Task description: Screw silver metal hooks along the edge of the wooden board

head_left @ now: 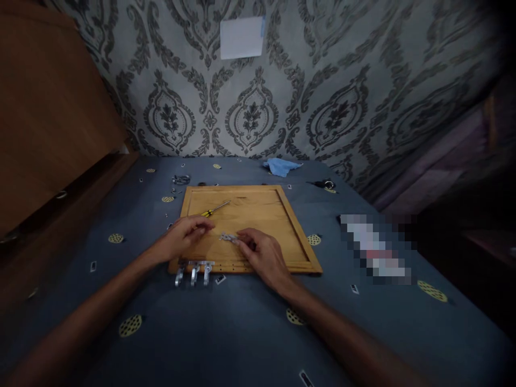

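Starting nearest us, we see metal hooks [195, 272] at the near left edge of the wooden board [258, 217]; we judge them stiff and smooth. Just beyond, our right hand [264, 257] pinches a small metal piece [228, 237] by its right end, above the board's near half; whether it touches the wood, we cannot tell. It looks light, hard and perhaps slippery, so we would grip its wider part between thumb and fingertips. Our left hand [191, 231] hovers with fingers loosely bent and apart, nothing visible in them. The board itself seems rigid and moderately heavy, best taken by its raised frame. Past the left hand lies a yellow-handled screwdriver [215, 208], without readable lettering. The cloth's [242, 333] small printed labels are too tiny to read, and the white sheet [242, 37] on the far wall shows no legible writing.
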`<state>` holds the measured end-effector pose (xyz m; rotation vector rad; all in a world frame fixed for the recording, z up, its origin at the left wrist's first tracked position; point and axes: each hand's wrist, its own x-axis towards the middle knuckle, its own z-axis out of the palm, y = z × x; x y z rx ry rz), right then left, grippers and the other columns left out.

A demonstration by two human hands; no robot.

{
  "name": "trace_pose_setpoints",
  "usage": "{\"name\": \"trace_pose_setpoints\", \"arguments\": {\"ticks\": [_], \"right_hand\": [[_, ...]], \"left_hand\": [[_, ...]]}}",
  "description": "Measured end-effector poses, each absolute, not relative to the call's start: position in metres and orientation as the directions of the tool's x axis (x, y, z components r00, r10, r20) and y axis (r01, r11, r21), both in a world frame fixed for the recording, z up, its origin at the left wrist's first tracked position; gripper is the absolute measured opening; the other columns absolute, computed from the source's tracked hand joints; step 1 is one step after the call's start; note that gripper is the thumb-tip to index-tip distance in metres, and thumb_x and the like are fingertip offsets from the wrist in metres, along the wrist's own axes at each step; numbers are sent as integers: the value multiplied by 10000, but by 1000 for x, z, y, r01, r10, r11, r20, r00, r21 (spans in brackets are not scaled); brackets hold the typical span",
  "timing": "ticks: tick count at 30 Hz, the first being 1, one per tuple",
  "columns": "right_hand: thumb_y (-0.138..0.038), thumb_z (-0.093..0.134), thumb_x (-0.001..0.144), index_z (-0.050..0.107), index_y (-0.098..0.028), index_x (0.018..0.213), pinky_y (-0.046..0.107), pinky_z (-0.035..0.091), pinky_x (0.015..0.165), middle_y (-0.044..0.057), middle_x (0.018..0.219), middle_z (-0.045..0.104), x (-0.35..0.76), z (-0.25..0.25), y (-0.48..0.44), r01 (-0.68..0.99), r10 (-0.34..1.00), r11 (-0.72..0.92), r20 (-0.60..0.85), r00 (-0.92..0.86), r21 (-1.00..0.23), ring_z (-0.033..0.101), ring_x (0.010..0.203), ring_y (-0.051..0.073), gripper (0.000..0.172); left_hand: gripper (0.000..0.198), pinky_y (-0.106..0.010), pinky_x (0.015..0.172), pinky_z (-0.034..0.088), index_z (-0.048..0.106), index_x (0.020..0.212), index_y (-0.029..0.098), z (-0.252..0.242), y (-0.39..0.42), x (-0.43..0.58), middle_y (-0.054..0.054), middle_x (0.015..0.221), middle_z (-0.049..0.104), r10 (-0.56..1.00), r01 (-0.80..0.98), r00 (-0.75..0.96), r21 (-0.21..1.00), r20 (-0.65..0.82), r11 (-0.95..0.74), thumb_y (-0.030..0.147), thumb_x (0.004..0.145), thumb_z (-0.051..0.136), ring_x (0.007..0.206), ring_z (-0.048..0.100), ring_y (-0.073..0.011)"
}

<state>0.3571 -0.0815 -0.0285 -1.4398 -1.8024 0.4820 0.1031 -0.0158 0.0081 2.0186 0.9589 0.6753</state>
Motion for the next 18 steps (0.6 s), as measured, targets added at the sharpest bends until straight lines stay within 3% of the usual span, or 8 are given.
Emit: {"name": "trace_pose_setpoints", "arguments": {"ticks": [4, 9, 13, 18], "right_hand": [[-278, 602, 936, 721, -182, 1123, 273, 486, 550, 2, 714, 711, 358, -26, -82, 633, 907, 356, 418, -56, -687, 644, 573, 177, 241], [-251, 544, 998, 707, -202, 1043, 254, 521, 561, 1, 711, 723, 349, -23, -92, 563, 783, 568, 604, -146, -601, 687, 584, 167, 176], [-180, 477, 1050, 663, -230, 977, 231, 560, 648, 12, 819, 779, 341, -28, -98, 506, 649, 730, 697, -304, -459, 760, 688, 159, 205], [-162, 453, 1067, 639, -233, 981, 232, 566, 641, 3, 802, 772, 338, -33, -99, 492, 636, 752, 681, -364, -439, 768, 682, 158, 217]], "left_hand": [[211, -345, 888, 531, 740, 1044, 192, 7, -10, 99, -56, 1002, 756, 833, 440, 532, 792, 149, -423, 256, 946, 564, 938, 684, -213], [235, -321, 754, 567, 697, 1044, 151, -1, 8, 84, -38, 894, 715, 880, 527, 452, 751, 148, -398, 351, 1015, 576, 793, 674, -165], [314, -374, 792, 614, 655, 1163, 145, -6, 34, 52, -63, 1057, 703, 937, 619, 311, 714, 158, -326, 416, 1007, 629, 875, 694, -180], [355, -444, 895, 612, 627, 1264, 159, -11, 70, 10, -101, 1236, 671, 967, 749, 113, 620, 226, -233, 389, 994, 653, 1047, 688, -233]]}}
